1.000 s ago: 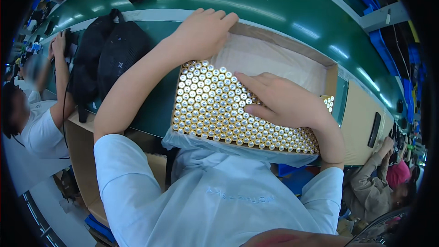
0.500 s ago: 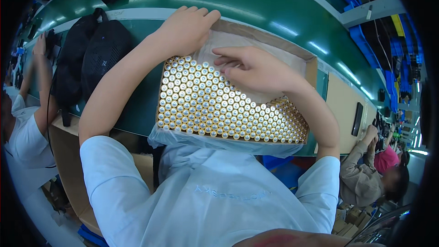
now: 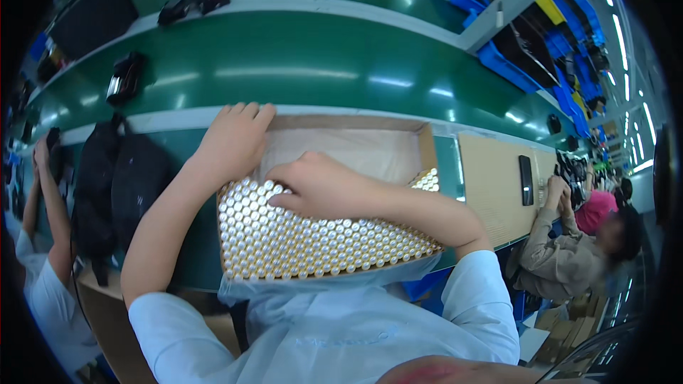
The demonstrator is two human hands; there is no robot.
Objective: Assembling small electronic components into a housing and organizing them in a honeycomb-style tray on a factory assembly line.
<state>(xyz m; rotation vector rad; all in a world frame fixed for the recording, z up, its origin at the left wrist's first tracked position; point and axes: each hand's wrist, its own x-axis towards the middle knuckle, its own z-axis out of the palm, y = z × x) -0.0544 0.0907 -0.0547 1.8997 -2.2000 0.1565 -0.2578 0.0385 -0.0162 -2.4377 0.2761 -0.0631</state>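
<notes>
Backpack left of box | phone right | co-workers both sides

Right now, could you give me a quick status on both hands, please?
Left hand grips box far corner. Right hand flat on packed cells. Nothing blocking.

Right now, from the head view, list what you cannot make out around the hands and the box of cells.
- Right hand: its fingertips curl under onto the packed cylindrical cells, so any grip is hidden.
- Left hand: its palm side rests on the cardboard box corner; what lies beneath is covered.
- Box near edge: hidden by a pale plastic sheet and the person's shirt.
- Black bag: contents unseen.
- Small dark items on the green belt: too small to identify.
</notes>
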